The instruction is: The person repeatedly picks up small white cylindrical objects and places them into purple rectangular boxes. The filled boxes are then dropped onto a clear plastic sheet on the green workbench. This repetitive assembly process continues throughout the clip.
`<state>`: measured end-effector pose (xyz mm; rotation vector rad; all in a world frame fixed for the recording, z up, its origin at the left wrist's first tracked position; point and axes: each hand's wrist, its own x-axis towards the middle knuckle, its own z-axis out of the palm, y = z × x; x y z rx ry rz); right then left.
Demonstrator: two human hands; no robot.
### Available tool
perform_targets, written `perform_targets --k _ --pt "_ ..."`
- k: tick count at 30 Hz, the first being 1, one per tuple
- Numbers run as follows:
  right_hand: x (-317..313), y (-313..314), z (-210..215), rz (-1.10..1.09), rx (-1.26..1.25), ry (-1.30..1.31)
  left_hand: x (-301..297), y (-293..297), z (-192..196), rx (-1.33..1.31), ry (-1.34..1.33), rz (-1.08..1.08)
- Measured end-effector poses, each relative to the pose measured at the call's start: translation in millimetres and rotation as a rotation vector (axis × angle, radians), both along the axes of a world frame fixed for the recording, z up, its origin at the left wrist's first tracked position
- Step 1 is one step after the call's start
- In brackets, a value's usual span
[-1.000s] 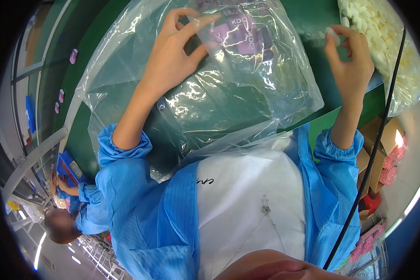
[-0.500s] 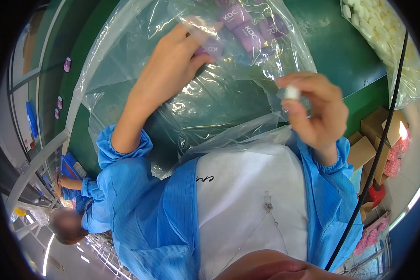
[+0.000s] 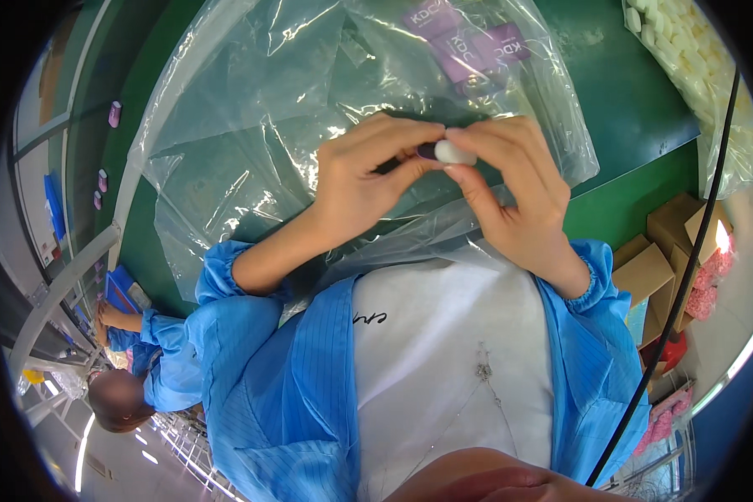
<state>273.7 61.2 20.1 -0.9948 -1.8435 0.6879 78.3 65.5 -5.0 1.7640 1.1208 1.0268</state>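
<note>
My left hand pinches a small purple piece between thumb and fingertips. Its end facing the right hand looks dark; the rest is hidden behind the fingers. A small white rounded block is held in the thumb and fingers of my right hand. The two pieces meet end to end, but whether one sits inside the other I cannot tell. Both hands are above a large clear plastic bag spread on the green table. Several printed purple pieces lie at its far side.
Another clear bag full of white blocks stands at the far right. Open cardboard boxes are on the right. Several purple pieces rest along the left side. A black cable crosses the right side. A co-worker is at left.
My left hand has come out from among the purple pieces, toward me and right, with one in its fingers. My right hand has moved left with the white block to meet it.
</note>
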Motion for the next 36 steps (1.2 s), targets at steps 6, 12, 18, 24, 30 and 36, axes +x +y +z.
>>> perform_targets --k 6,12,18,24,30,36 --pt "-2 -3 -1 0.08 0.096 -0.14 5 -7 -1 -0.059 -0.026 0.005" --pt "-3 -8 5 0.038 0.143 -0.268 7 -6 -3 -0.032 -0.039 -0.021" --pt "1 8 3 0.143 0.126 -0.172 6 -8 -7 -0.068 -0.078 0.008" --pt "12 11 -8 0.175 0.215 -0.137 4 -7 -9 -0.075 -0.085 0.003" --pt "17 15 -19 0.204 0.412 -0.201 5 -6 -5 -0.089 -0.075 -0.023" --pt "22 18 -21 0.297 0.389 -0.241 5 -6 -9 -0.054 -0.078 -0.01"
